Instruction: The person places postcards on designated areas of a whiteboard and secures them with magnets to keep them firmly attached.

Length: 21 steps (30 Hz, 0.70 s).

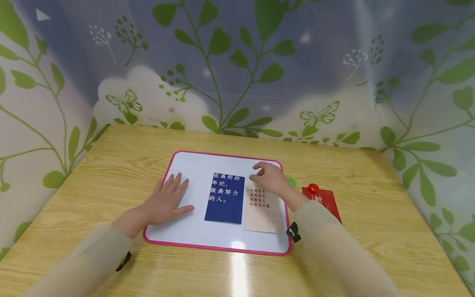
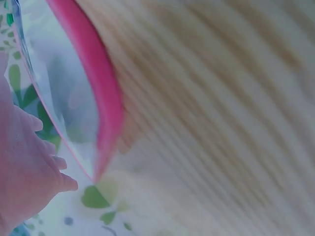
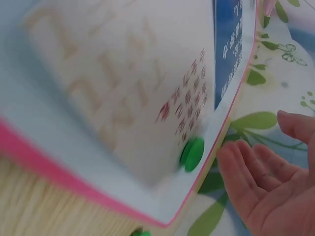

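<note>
A whiteboard (image 1: 196,165) with a pink rim lies on the table. My left hand (image 1: 168,202) rests on its left part, fingers spread. Two cards with printed characters lie side by side on the board: a dark blue card (image 1: 225,211) and, to its right, a beige card (image 1: 257,220). Above the top of the beige card hovers my right hand (image 1: 272,177), its thumb and fingers apart and nothing between them. In the right wrist view, a green magnet (image 3: 192,154) sits on the beige card near its end, beside that hand; the hand hides it in the head view.
Right of the board, a second green magnet (image 1: 292,182) lies on the wooden table (image 1: 371,231). A red magnet (image 1: 313,188) sits at the top of a red card (image 1: 331,202), partly covered by the right sleeve. Leaf-patterned curtains (image 1: 237,95) surround the table at the back and sides.
</note>
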Each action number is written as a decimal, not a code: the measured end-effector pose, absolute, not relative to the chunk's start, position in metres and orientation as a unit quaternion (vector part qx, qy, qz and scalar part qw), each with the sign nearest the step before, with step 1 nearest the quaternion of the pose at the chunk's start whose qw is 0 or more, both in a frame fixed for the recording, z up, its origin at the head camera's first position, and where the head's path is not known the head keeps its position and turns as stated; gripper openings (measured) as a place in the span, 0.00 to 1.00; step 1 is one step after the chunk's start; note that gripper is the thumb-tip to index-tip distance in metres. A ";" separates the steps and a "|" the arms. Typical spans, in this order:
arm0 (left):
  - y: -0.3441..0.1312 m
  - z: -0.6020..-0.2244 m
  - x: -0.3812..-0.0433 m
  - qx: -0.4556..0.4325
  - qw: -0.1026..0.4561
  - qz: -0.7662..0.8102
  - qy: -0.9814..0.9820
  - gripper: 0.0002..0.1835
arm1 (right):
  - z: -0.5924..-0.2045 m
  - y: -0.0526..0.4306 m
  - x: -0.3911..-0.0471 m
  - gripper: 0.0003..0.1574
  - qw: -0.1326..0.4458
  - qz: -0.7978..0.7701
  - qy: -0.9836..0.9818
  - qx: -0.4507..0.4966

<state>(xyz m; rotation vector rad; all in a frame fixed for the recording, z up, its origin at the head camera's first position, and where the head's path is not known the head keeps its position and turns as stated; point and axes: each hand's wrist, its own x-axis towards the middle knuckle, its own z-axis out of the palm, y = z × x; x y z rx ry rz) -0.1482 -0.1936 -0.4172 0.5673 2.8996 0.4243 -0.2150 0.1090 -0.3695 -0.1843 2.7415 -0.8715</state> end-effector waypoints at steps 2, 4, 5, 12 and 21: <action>-0.187 -0.415 -0.149 0.200 0.082 0.146 0.965 0.44 | -0.368 0.115 -0.214 0.27 0.115 -0.298 0.944 -0.076; -0.179 -0.411 -0.149 0.214 0.084 0.150 0.962 0.43 | -0.369 0.122 -0.214 0.27 0.103 -0.298 0.945 -0.088; -0.175 -0.409 -0.149 0.223 0.083 0.151 0.959 0.42 | -0.370 0.126 -0.214 0.27 0.097 -0.298 0.945 -0.092; -0.149 -0.410 -0.156 0.277 0.083 0.129 0.949 0.39 | -0.368 0.147 -0.219 0.28 0.079 -0.305 0.946 -0.070; -0.122 -0.415 -0.154 0.330 0.124 0.074 0.933 0.31 | -0.365 0.163 -0.216 0.28 0.069 -0.302 0.950 -0.049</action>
